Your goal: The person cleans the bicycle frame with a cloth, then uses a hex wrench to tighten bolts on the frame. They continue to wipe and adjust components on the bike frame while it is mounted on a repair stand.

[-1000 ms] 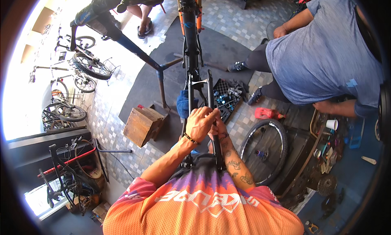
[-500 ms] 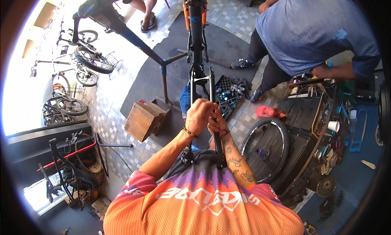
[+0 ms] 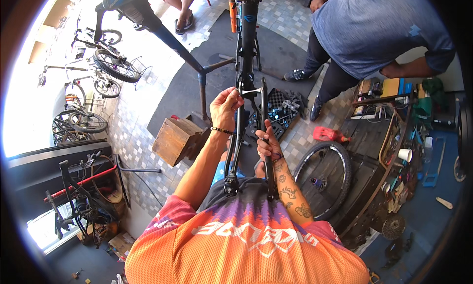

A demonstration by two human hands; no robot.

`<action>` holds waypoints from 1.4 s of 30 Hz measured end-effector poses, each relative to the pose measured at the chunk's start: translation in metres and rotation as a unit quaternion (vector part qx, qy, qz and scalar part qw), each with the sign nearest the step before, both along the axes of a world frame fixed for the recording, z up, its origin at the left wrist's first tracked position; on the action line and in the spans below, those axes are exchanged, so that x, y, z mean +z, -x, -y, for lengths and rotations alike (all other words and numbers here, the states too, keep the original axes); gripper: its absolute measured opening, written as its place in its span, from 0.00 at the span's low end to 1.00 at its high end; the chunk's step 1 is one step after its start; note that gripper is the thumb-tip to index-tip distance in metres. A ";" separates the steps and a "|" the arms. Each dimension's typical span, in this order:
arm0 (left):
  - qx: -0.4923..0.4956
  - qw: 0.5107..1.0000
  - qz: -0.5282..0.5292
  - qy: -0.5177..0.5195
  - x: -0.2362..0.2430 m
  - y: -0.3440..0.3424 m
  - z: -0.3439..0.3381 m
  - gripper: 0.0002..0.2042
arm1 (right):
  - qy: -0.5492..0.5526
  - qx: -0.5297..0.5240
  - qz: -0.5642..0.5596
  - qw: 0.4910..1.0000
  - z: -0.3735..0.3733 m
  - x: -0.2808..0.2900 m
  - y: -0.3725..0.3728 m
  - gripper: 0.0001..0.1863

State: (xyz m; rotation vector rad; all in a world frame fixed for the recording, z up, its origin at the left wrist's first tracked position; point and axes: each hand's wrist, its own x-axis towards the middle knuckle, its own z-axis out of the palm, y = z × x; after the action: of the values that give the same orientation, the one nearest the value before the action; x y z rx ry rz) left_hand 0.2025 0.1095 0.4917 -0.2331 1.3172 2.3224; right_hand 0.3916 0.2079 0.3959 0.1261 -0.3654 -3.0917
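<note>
A dark bicycle frame stands in front of me, its two rear stays reaching back toward my body. My left hand is closed in a pinch beside the left stay, near the bridge that joins the stays. What sits between its fingertips, if anything, is too small to make out. Lower down, my right hand has its fingers wrapped round the right stay.
A blue repair stand rises ahead on the left, by a wooden box. Beyond the frame lies a tool case. A loose wheel and red bottle are at right. A co-worker stands at the bench.
My left hand has left the spot beside my right hand and moved forward and left to the bridge of the stays. My right hand now grips the right stay.
</note>
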 end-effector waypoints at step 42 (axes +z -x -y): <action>-0.033 0.995 0.082 -0.039 -0.024 0.079 -0.027 0.08 | -0.027 0.019 0.017 0.999 -0.005 -0.001 -0.008 0.21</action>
State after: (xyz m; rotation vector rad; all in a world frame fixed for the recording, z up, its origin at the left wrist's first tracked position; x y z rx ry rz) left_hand 0.1234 0.1367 0.4673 -0.3420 1.1368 2.2418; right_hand 0.3997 0.2127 0.3950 0.1852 -0.2785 -3.0668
